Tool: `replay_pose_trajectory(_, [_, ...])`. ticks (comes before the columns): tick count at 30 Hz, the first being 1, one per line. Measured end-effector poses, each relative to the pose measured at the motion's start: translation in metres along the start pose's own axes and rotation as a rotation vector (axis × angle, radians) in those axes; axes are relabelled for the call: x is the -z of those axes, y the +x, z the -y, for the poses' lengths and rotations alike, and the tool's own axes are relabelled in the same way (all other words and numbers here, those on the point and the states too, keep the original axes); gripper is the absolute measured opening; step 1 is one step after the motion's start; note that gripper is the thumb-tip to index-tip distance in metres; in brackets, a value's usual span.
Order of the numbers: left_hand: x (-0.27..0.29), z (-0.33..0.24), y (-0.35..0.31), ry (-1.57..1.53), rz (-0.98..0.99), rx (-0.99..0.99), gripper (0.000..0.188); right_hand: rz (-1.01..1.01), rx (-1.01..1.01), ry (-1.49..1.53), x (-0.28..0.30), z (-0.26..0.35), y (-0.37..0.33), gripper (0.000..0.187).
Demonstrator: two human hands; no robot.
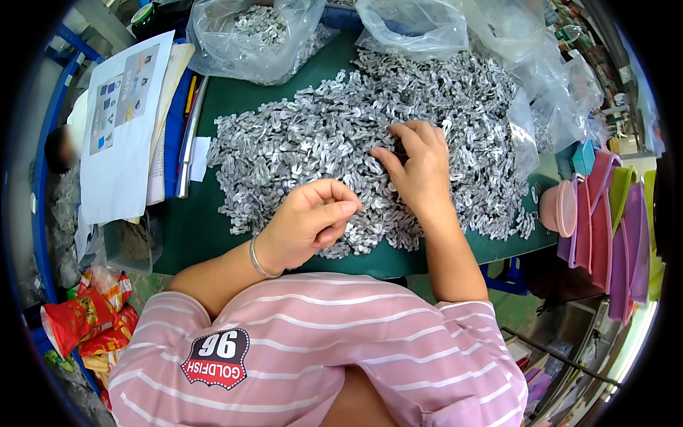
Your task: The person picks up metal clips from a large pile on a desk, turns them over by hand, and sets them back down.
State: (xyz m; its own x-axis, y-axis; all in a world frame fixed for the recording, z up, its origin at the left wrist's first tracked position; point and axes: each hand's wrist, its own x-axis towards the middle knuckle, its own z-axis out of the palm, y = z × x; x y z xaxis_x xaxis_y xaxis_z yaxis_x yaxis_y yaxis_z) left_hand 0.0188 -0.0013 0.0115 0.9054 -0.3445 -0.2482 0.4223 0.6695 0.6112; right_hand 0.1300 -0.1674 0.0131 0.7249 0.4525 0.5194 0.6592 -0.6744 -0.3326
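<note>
Here, over the near part of a heap of small silvery pieces (284, 153) on a green table (186, 238), the left hand (311, 218) is curled, thumb against fingers; any piece within is indiscernible. Farther over the heap, the right hand (421, 167) has thumb and fingers apart. Clear bags (416, 32) adjoin its far edge.

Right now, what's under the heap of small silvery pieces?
Green tabletop, visible along the edges of the heap of small silvery pieces. The surface directly beneath is covered; anything else there can't be seen.
</note>
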Motion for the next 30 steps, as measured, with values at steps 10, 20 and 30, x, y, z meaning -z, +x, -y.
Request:
replay_pose_trajectory(10, [-0.005,-0.003,0.008,0.449,-0.173,-0.321,0.020,-0.003,-0.321,0.853,0.007,0.017,-0.018,0.006])
replay_pose_trajectory(20, [-0.001,-0.006,0.010,0.687,-0.200,-0.536,0.014,0.173,-0.090,0.891,0.007,0.041,-0.029,0.018])
replay_pose_trajectory(30, [0.003,-0.003,0.005,0.104,-0.127,-0.237,0.013,-0.054,-0.183,0.989,0.009,0.050,-0.037,0.043])
